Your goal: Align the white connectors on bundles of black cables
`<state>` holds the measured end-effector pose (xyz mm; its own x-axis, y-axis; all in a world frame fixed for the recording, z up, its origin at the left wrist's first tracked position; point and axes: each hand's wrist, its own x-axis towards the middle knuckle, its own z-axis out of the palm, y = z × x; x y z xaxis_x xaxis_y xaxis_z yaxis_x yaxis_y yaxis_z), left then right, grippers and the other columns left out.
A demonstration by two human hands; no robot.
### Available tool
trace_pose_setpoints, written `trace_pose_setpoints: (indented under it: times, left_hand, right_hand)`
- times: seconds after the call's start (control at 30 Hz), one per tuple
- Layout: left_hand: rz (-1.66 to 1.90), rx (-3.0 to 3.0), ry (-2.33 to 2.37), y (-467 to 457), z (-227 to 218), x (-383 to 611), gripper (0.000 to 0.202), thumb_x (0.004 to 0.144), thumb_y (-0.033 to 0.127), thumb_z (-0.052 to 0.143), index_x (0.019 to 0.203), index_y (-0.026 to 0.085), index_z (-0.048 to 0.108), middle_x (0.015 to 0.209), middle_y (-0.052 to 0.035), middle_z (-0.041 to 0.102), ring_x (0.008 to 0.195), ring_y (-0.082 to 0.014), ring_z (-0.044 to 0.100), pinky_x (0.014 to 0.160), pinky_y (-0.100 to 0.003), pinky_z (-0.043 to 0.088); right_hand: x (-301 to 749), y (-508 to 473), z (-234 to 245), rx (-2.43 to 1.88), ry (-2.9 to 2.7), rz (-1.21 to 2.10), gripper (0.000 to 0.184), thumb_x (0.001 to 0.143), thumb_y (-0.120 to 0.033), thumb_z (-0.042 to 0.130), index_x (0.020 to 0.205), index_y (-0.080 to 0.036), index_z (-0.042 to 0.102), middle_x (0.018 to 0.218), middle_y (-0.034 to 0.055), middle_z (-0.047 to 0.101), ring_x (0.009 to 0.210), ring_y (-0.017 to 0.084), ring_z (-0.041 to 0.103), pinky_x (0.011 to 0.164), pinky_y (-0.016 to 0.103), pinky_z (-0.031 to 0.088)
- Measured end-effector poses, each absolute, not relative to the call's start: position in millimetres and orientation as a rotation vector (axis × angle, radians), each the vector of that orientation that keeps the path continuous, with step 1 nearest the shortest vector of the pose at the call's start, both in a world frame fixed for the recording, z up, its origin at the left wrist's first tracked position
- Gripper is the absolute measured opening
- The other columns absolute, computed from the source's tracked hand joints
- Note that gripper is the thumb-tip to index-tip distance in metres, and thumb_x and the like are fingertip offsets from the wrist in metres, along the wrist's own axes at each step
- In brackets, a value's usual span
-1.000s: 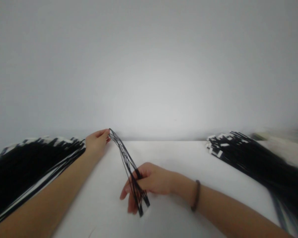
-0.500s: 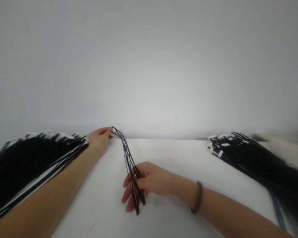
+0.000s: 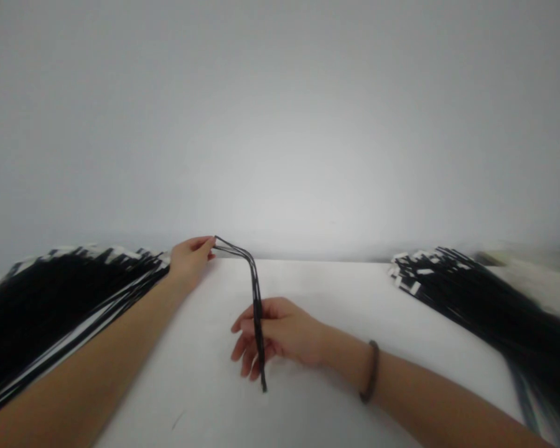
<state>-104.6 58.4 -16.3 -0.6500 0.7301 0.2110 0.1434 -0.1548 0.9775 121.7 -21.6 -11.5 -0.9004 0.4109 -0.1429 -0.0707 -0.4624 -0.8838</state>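
Thin black cords point(image 3: 256, 280) are pinched at one end by the thumb and fingers of my left hand point(image 3: 189, 258), near the back edge of the table. From there they arch to the right and hang down in a narrow bundle. My right hand point(image 3: 280, 330) is beside the lower part of the bundle, with its fingers apart. The cords pass in front of these fingers; whether they touch cannot be made out. The loose cord ends dangle just below my right hand.
On the left lies a large pile of black cords point(image 3: 51, 298) with white tips. Another such pile point(image 3: 476, 298) is on the right, beside a pale, blurred thing point(image 3: 541, 277). Underneath is a white table point(image 3: 331, 398), and a plain wall point(image 3: 280, 124) stands behind it.
The hanging cords have drawn together from a spread fan into a narrow bundle and swung slightly right. My right hand's fingers have shifted slightly; my left hand keeps its pinch.
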Motion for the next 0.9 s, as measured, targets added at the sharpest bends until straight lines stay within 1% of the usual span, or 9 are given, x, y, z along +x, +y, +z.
trace_pose_setpoints:
  times: [0.1, 0.2, 0.27, 0.3, 0.43, 0.53, 0.63, 0.77, 0.9]
  left_hand:
    - [1.766, 1.098, 1.649, 54.1, -13.8, -102.8, 0.032, 0.053, 0.035, 0.07, 0.077, 0.015, 0.067, 0.069, -0.0024, 0.063, 0.057, -0.0103, 0.051, 0.055, -0.022, 0.041]
    - [1.544, 1.268, 1.547, 47.7, -10.1, -95.0, 0.032, 0.053, 0.035, 0.071, 0.078, 0.016, 0.068, 0.074, -0.0039, 0.066, 0.065, -0.0123, 0.054, 0.061, -0.023, 0.042]
    - [1.386, 1.321, 1.457, 42.1, -7.3, -83.9, 0.03, 0.053, 0.034, 0.071, 0.076, 0.015, 0.068, 0.074, -0.0049, 0.067, 0.066, -0.0132, 0.055, 0.064, -0.024, 0.042]
    - [1.312, 1.332, 1.4, 39.0, -6.0, -76.6, 0.029, 0.054, 0.033, 0.071, 0.076, 0.015, 0.068, 0.073, -0.0051, 0.067, 0.064, -0.0131, 0.056, 0.064, -0.025, 0.042]
    - [1.037, 1.382, 1.109, 27.9, -3.2, -43.2, 0.024, 0.059, 0.028, 0.07, 0.077, 0.013, 0.067, 0.068, -0.0052, 0.066, 0.056, -0.0114, 0.054, 0.056, -0.024, 0.042]
    - [1.001, 1.383, 1.0, 23.9, -4.0, -28.8, 0.022, 0.062, 0.027, 0.068, 0.079, 0.013, 0.066, 0.066, -0.0043, 0.065, 0.054, -0.0102, 0.052, 0.052, -0.023, 0.04]
    - [1.023, 1.367, 0.972, 23.5, -5.9, -28.3, 0.021, 0.064, 0.026, 0.066, 0.08, 0.013, 0.066, 0.067, -0.0041, 0.065, 0.057, -0.0101, 0.052, 0.054, -0.023, 0.041]
    - [1.013, 1.356, 0.934, 24.4, -7.6, -32.9, 0.021, 0.067, 0.026, 0.064, 0.082, 0.012, 0.066, 0.062, -0.0025, 0.062, 0.053, -0.0091, 0.049, 0.053, -0.024, 0.04]
    - [1.008, 1.333, 0.912, 23.3, -5.6, -32.6, 0.019, 0.067, 0.028, 0.064, 0.078, 0.012, 0.066, 0.055, -0.0001, 0.058, 0.048, -0.0074, 0.045, 0.05, -0.023, 0.038]
  right_hand:
    - [119.6, -17.2, -13.1, -0.488, -1.219, 2.38, 0.024, 0.071, -0.026, 0.054, 0.091, -0.013, 0.049, 0.066, 0.0056, 0.062, 0.054, 0.016, 0.06, 0.055, 0.032, 0.046]
    - [125.0, -7.3, -9.3, -0.422, -1.051, 2.292, 0.026, 0.069, -0.016, 0.051, 0.095, -0.013, 0.051, 0.081, 0.0082, 0.063, 0.069, 0.016, 0.061, 0.064, 0.03, 0.046]
    - [130.7, 2.7, -6.1, -0.414, -0.977, 2.248, 0.025, 0.069, -0.015, 0.047, 0.093, -0.011, 0.054, 0.091, 0.0104, 0.062, 0.077, 0.016, 0.06, 0.068, 0.029, 0.045]
    - [133.1, 7.9, -5.2, -0.446, -0.95, 2.249, 0.024, 0.07, -0.018, 0.045, 0.091, -0.01, 0.055, 0.092, 0.0116, 0.061, 0.078, 0.017, 0.059, 0.07, 0.03, 0.045]
    - [134.8, 22.4, -8.6, -0.607, -1.008, 2.25, 0.024, 0.076, -0.022, 0.041, 0.083, -0.007, 0.058, 0.078, 0.0128, 0.063, 0.071, 0.017, 0.06, 0.072, 0.033, 0.045]
    - [132.3, 23.6, -12.5, -0.601, -1.057, 2.194, 0.024, 0.08, -0.024, 0.042, 0.083, -0.007, 0.059, 0.073, 0.0117, 0.064, 0.069, 0.017, 0.061, 0.071, 0.032, 0.045]
    - [132.6, 22.5, -13.8, -0.552, -1.057, 2.207, 0.029, 0.083, -0.03, 0.041, 0.084, -0.008, 0.059, 0.075, 0.0108, 0.064, 0.069, 0.016, 0.062, 0.069, 0.031, 0.045]
    - [134.8, 22.7, -14.7, -0.454, -1.11, 2.199, 0.031, 0.082, -0.034, 0.043, 0.087, -0.009, 0.059, 0.081, 0.0104, 0.065, 0.07, 0.016, 0.062, 0.069, 0.03, 0.045]
    - [134.9, 21.2, -14.3, -0.444, -1.172, 2.132, 0.032, 0.079, -0.038, 0.049, 0.087, -0.009, 0.06, 0.082, 0.0114, 0.065, 0.072, 0.017, 0.061, 0.071, 0.033, 0.044]
